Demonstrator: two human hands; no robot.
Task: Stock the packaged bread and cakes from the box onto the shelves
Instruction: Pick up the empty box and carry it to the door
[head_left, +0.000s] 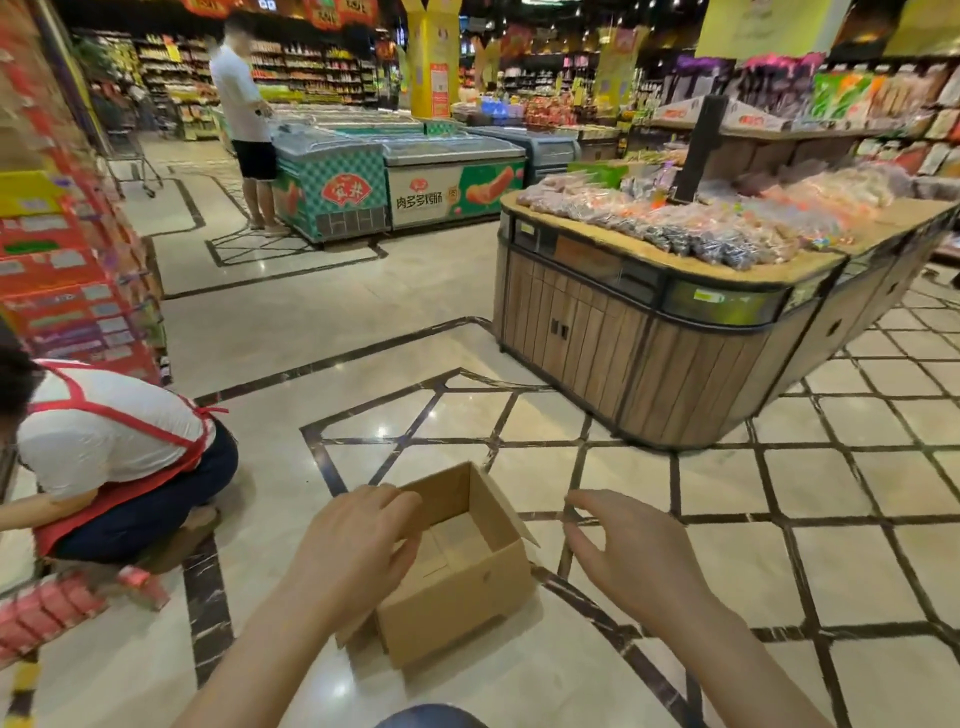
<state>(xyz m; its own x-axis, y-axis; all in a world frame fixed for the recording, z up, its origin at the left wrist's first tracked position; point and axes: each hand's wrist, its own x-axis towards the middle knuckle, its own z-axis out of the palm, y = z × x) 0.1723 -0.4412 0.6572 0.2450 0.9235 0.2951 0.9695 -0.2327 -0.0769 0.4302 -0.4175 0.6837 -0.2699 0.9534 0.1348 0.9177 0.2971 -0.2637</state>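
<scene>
An open brown cardboard box (467, 587) sits on the tiled floor just in front of me, and its inside looks bare. My left hand (358, 545) hovers over the box's left side with fingers spread, holding nothing. To the right of the box, my right hand (628, 551) is raised with fingers apart and nothing in it. A wooden display stand (649, 332) piled with packaged goods (717, 218) stands ahead to the right. No bread or cake package is in either hand.
A person in a red apron (114, 457) crouches at the left beside red packages (52, 608) on the floor. A red shelf rack (67, 270) runs along the left. Another person (244, 119) stands by chest freezers (395, 182) farther back.
</scene>
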